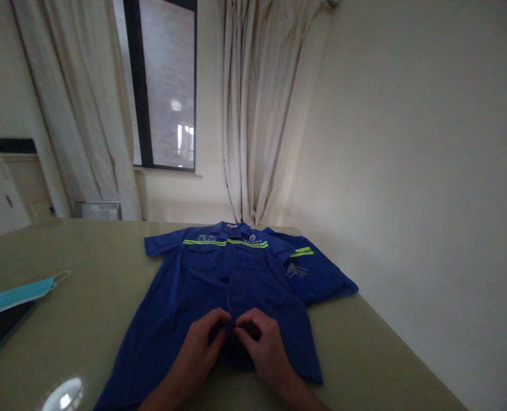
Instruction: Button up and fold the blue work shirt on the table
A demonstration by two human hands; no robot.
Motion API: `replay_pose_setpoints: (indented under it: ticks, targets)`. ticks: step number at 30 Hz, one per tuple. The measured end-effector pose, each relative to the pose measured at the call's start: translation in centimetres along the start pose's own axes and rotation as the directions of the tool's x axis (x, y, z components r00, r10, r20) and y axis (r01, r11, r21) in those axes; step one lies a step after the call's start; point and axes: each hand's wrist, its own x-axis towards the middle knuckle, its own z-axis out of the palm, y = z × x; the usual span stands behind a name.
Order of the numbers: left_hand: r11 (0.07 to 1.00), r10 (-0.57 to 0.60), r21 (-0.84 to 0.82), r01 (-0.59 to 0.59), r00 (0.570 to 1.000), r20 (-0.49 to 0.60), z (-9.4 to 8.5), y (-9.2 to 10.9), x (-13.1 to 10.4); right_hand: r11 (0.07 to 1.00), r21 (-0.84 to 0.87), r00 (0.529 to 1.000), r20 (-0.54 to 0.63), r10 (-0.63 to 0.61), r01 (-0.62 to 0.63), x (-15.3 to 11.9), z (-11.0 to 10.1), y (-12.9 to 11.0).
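A blue short-sleeved work shirt (202,279) lies spread on the table, its collar at the far side and yellow-green reflective stripes across the chest. Both hands meet at the lower part of its front opening. My left hand (204,337) pinches the left front edge between thumb and forefinger. Close beside it, my right hand (262,339) pinches the edge of the other front panel. The fingertips almost touch, and the bit of cloth between them is partly hidden, so I cannot make out a button there.
Another blue garment (325,274) with a reflective stripe lies folded behind the shirt's right side. At the left, a light-blue face mask (17,297) rests over a dark flat object (5,331). The greenish table (94,268) borders a wall, with curtains and a window beyond.
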Motion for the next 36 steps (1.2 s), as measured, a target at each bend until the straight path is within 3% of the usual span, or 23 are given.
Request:
replay_pose_setpoints:
  ticks: [3,6,11,17,22,27,31,36]
  targets:
    - [0.999,-0.031,-0.026,0.032,0.999,0.036,-0.4,0.9,0.0,0.998,-0.052,1.0,0.001,-0.02,0.02,-0.1,0.0,0.0]
    - [0.997,-0.075,-0.022,0.076,0.997,0.036,-0.5,1.5,0.2,0.974,-0.179,0.99,0.014,-0.141,0.141,-0.3,0.1,0.0]
    - [0.994,-0.092,-0.051,0.093,0.995,0.032,-0.5,0.3,0.7,0.884,-0.32,0.939,0.066,-0.338,0.341,-0.2,0.2,0.1]
    - [0.966,-0.081,-0.239,0.099,0.993,0.084,-0.9,-1.3,1.1,0.921,-0.272,0.958,0.019,-0.285,0.279,-0.1,0.3,0.1]
    - [0.922,-0.075,-0.374,0.103,0.993,0.09,-1.1,-1.6,1.3,0.895,-0.292,0.941,0.057,-0.334,0.336,-0.3,0.1,-0.1]
    - [0.934,-0.166,-0.299,0.197,0.978,0.127,-1.2,-1.6,1.5,0.831,-0.398,0.921,0.125,-0.37,0.388,-0.3,-0.3,-0.2]
    - [0.96,-0.205,-0.165,0.224,0.971,0.126,-1.2,-0.9,1.5,0.749,-0.46,0.873,0.152,-0.463,0.477,-0.2,-0.5,-0.3]
    - [0.906,-0.326,-0.281,0.316,0.945,0.011,-1.2,-0.1,0.8,0.631,-0.471,0.774,0.213,-0.596,0.616,-0.4,-0.9,-0.8]
